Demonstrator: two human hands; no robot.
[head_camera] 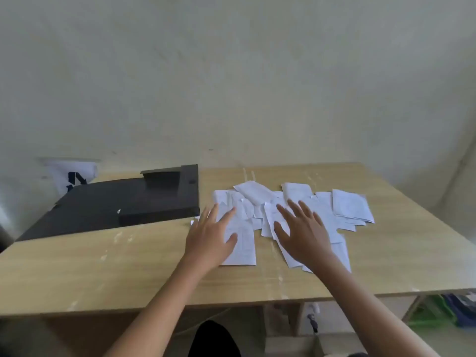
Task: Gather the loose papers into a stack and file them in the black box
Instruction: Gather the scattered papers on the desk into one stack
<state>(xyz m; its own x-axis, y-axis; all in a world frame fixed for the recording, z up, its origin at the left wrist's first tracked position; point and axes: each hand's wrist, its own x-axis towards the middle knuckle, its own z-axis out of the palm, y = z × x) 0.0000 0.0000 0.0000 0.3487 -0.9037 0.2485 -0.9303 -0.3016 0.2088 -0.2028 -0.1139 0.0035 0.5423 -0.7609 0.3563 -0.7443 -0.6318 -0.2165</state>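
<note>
Several loose white papers (345, 210) lie scattered and overlapping on the wooden table (103, 266), right of centre. My left hand (210, 235) rests flat with fingers spread on the left part of the spread. My right hand (301, 230) lies flat with spread fingers on the middle of the papers. Neither hand grips a sheet. The black box (123, 204) lies flat on the table's left side, its near right corner a short way from my left hand.
A pale wall stands right behind the table. A white sheet with dark marks (73, 173) stands behind the box at far left. Under the table at the right are green and blue items (438, 315). The table's front edge runs near my forearms.
</note>
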